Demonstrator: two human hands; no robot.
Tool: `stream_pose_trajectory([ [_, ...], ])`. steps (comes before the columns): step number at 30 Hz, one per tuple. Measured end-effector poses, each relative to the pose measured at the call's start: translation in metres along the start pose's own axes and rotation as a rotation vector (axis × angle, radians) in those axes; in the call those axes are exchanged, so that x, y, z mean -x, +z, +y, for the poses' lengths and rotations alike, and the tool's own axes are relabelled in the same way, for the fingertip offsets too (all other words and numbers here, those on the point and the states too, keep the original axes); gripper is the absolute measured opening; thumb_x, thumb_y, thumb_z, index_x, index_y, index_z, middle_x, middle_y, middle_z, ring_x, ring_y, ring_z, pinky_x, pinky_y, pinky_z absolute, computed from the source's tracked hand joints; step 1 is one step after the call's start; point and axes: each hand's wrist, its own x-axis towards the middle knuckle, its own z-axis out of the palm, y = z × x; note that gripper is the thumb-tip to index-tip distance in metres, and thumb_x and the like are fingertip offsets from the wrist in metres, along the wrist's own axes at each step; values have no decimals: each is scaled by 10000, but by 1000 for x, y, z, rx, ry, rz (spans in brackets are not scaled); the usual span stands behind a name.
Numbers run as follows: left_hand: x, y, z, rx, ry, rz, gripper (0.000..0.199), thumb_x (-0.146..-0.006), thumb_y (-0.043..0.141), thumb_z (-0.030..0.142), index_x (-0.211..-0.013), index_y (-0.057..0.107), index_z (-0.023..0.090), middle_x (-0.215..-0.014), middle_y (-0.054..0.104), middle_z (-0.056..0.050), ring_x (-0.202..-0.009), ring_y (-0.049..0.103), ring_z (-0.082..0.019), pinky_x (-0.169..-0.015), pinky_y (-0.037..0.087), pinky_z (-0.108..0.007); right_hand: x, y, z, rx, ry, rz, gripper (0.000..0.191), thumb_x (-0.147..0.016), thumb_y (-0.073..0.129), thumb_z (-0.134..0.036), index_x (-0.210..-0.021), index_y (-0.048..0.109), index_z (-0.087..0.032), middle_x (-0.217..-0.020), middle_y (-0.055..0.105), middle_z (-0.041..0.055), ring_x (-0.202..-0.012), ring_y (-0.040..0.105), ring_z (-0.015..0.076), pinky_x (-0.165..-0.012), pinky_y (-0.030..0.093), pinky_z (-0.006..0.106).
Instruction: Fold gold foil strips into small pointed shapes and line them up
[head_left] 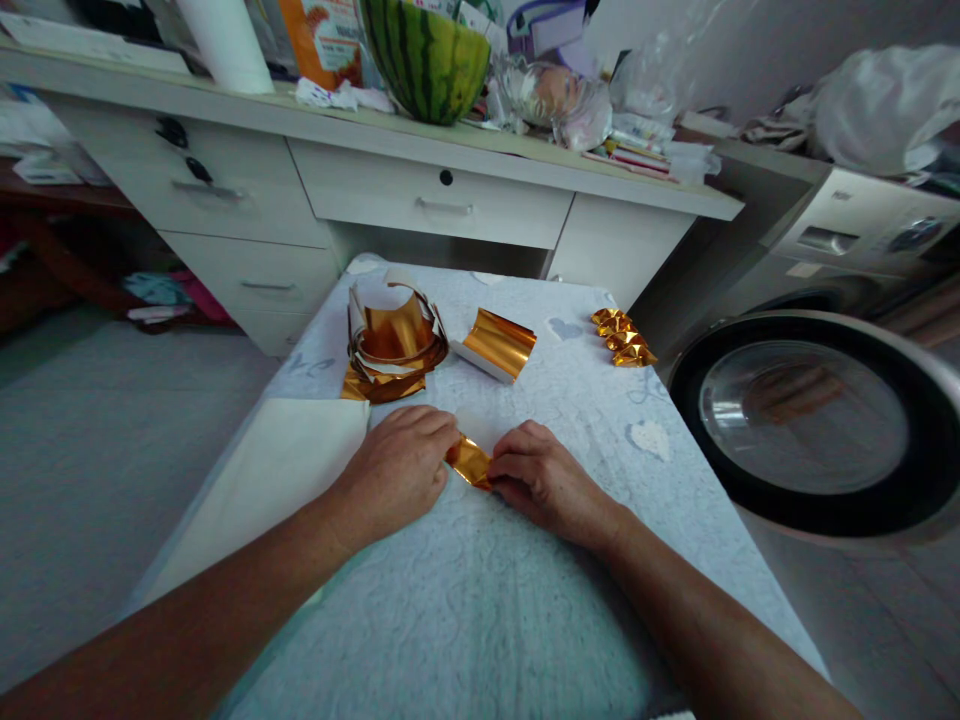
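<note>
A folded strip of gold foil paper [470, 462] lies between my two hands, low over the cloth-covered table [480, 600]. My left hand [405, 458] is closed on its left end, and my right hand [541, 478] pinches its right end. Both sets of fingertips partly hide the strip's ends. Beyond my left hand stands a curled stack of gold foil paper sheets [394, 335]. One loose curled gold sheet [501, 343] rests to the right of that stack. At the table's far right edge sits a row of several folded gold foil pieces [622, 338].
A white sheet [277, 470] covers the table's left side. Past the table, a white desk [442, 205] carries half a watermelon [427, 60], an orange pouch [322, 45] and plastic bags. On the right, a washing machine's round door [810, 420] hangs open beside the table.
</note>
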Motion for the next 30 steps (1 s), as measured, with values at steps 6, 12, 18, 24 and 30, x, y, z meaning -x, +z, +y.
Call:
stream_pose_trajectory([
  [6, -1, -3, 8, 191, 84, -45, 181, -814, 551, 131, -939, 652, 214, -1031, 634, -45, -1017, 531, -225, -915, 432, -384, 2, 1, 3, -22, 34, 10, 123, -890, 636, -205, -981, 713, -234, -911, 674, 38, -880, 574, 180, -827, 402, 340],
  [12, -2, 5, 12, 325, -9, -98, 172, -760, 713, 259, -906, 638, 211, -981, 598, -28, -971, 531, -219, -855, 439, -360, 0, -3, 1, -118, 87, 15, 80, -863, 647, -151, -913, 685, -201, -855, 677, 21, -843, 580, 170, -829, 391, 332],
  [18, -6, 6, 12, 379, -74, -111, 71, -806, 651, 204, -746, 615, 192, -862, 586, -10, -896, 547, -190, -788, 426, -324, 0, -2, -1, -109, 242, 24, 17, -827, 687, -175, -823, 675, -186, -883, 632, 40, -890, 525, 194, -820, 379, 346],
  [24, -6, 9, 14, 375, -75, -70, 134, -839, 589, 185, -705, 605, 187, -819, 573, -11, -868, 546, -180, -770, 423, -317, 0, -1, -1, -127, 298, 6, 46, -853, 650, -170, -847, 691, -190, -893, 604, 41, -905, 504, 192, -843, 369, 363],
  [30, -5, 14, 17, 364, -88, -29, 160, -843, 563, 165, -684, 558, 176, -847, 539, -14, -866, 528, -174, -780, 423, -323, -4, -1, -5, -86, 402, 0, 78, -862, 646, -195, -798, 685, -175, -861, 591, 40, -883, 494, 189, -846, 356, 367],
])
